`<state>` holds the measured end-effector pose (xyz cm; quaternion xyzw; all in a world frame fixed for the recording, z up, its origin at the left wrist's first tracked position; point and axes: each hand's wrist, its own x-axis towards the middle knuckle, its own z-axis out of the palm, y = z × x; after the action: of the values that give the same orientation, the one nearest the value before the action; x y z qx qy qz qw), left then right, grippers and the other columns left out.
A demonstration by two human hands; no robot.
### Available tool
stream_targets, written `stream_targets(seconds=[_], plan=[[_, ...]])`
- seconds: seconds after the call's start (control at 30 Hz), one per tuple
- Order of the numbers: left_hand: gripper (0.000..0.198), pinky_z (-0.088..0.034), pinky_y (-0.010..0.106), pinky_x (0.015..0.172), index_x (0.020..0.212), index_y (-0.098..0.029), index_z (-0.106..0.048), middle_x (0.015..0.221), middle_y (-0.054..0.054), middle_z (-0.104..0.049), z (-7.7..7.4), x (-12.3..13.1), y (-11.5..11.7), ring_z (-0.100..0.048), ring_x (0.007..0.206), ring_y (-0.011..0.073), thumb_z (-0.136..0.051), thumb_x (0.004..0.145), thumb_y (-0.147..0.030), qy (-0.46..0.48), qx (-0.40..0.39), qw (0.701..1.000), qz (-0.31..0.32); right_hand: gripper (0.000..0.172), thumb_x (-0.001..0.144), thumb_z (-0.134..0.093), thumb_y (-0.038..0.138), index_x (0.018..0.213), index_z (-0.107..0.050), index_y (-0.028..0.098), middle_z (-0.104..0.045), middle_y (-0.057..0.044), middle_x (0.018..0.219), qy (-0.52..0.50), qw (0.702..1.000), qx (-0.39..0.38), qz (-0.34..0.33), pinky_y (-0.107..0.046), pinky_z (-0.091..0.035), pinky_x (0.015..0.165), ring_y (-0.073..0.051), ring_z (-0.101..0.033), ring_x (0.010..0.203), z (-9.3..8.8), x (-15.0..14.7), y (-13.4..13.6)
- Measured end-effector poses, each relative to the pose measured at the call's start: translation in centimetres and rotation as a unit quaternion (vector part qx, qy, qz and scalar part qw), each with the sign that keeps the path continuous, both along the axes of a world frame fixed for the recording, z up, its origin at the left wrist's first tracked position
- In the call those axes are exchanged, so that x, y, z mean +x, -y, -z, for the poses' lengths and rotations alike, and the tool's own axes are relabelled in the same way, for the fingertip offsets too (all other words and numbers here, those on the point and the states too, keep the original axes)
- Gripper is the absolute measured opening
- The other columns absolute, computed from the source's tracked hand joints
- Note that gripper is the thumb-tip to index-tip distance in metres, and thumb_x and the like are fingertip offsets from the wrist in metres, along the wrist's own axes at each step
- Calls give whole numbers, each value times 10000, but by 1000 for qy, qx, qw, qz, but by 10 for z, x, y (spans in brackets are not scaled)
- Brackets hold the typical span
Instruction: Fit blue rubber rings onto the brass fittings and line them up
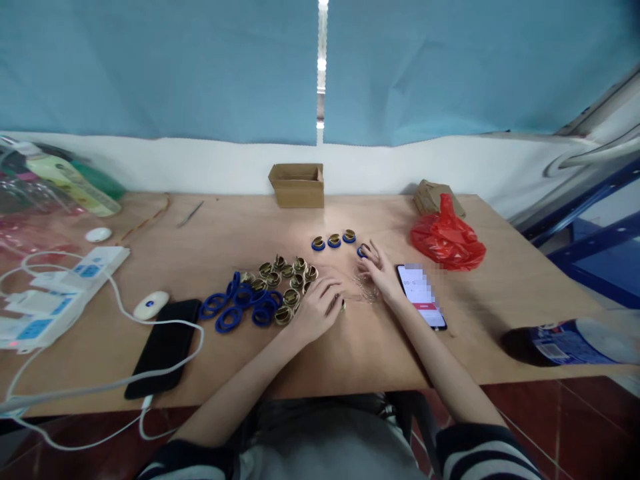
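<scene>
My left hand (316, 308) rests on the wooden table (350, 353) with its fingers curled round a small brass part, just right of a heap of brass caps (285, 277) and blue rubber rings (235, 303). My right hand (381, 270) reaches forward with its fingertips pinching a blue-ringed cap (362, 251). That cap sits at the right end of a row of three finished blue-ringed caps (334, 240). Thin wire clips (365, 290) lie between my hands.
A lit phone (421, 295) lies right of my right hand, a red plastic bag (447, 240) behind it. A cardboard box (297, 185) stands at the back. A black phone (163, 347), white cables and power strips (65, 283) fill the left. A blue can (565, 341) lies at right.
</scene>
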<state>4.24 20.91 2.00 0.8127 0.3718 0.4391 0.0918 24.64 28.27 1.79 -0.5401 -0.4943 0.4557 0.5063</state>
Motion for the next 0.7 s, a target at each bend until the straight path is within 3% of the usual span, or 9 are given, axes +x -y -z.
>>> stream_targets(seconds=[0.1,0.23,0.33,0.43,0.53,0.7], plan=[[216,-517,467,1007,1116,-200,-632,1130,108,-681,1,0,-1,-624,1121,259,-547,928,-136,-25,-8,1000,-16,551,848,-615,359,1374,-512,232,-597,-148,1399,58,995,73,-21,-330,-579,709,-223,-695,984,-8,-7,9],[207,-513,488,982,1107,-194,-636,1125,119,-683,1,-1,-2,-633,1095,285,-575,910,-194,-76,-28,997,-21,297,911,-555,295,1181,-618,189,-714,-103,1091,183,972,129,-66,-330,-551,710,-200,-675,837,-18,-11,22],[221,-524,476,944,1090,-186,-632,1099,128,-679,1,-1,-1,-635,1064,303,-615,875,-238,-113,-27,993,-30,210,913,-518,200,1077,-648,175,-713,-62,910,281,936,160,-141,-307,-505,688,-178,-635,731,-20,-13,29],[220,-538,473,888,1062,-176,-634,1023,136,-679,3,-2,0,-646,1001,316,-630,857,-255,-151,-30,988,-29,211,868,-508,104,1011,-648,171,-702,-72,912,363,892,196,-187,-320,-486,746,-199,-626,794,-18,-13,31],[185,-531,485,908,1047,-180,-629,995,129,-685,6,-2,-1,-659,973,310,-616,880,-258,-170,-41,985,-9,152,869,-522,111,949,-638,171,-687,-111,977,437,857,213,-171,-356,-469,841,-244,-613,923,-14,-10,29],[285,-526,487,949,1215,-190,-567,1090,130,-688,9,-1,-1,-666,1044,303,-579,948,-288,-110,-68,992,-4,95,894,-560,165,954,-632,171,-670,-119,1016,482,851,175,-111,-345,-458,812,-242,-611,879,-10,1,22]])
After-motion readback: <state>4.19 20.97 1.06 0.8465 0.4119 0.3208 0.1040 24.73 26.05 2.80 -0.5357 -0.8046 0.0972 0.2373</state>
